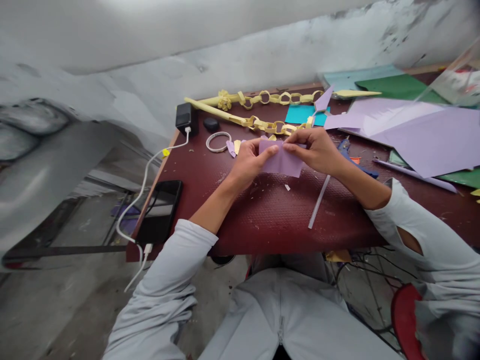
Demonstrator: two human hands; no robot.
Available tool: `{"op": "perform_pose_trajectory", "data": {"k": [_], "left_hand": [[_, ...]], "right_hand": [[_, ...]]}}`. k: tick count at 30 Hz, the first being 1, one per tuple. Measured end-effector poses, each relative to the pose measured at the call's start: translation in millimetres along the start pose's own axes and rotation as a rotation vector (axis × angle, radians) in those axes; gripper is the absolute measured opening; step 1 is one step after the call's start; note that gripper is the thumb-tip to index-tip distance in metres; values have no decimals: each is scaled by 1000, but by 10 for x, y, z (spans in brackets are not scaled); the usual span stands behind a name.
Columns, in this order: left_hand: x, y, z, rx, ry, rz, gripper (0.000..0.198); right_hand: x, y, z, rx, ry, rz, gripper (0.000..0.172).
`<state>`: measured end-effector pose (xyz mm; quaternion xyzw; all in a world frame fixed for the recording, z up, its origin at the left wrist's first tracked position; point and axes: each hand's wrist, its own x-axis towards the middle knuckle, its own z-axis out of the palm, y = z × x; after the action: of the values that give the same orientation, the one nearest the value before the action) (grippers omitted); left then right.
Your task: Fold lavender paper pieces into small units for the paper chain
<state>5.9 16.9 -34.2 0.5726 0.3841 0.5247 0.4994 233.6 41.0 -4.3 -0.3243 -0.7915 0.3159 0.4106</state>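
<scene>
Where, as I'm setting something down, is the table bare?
Between the phone and left forearm, and toward the front between that forearm and the translucent stick. Crowded: far side, with yellow chains; right side, with purple sheets.

Table point(262, 225) with maroon textured top, brown strip along left edge. Whitish-grey wall point(285, 57) behind far edge, stained, dark blotches toward right end. Beyond left edge, dark horizontal bar point(78, 249) over grey, stained floor point(67, 310). Below near edge, right side: dark cables point(375, 272). Bright glare point(138, 6) high above far left corner.
</scene>
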Motion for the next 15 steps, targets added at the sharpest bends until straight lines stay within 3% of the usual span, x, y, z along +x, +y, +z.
{"op": "perform_pose_trajectory", "data": {"k": [5, 15], "left_hand": [[-10, -9, 2, 63, 66, 20, 38], [29, -134, 63, -36, 113, -31, 33]], "right_hand": [[10, 16, -46, 31, -58, 108, 42], [15, 68, 6, 98, -52, 129, 49]]}}
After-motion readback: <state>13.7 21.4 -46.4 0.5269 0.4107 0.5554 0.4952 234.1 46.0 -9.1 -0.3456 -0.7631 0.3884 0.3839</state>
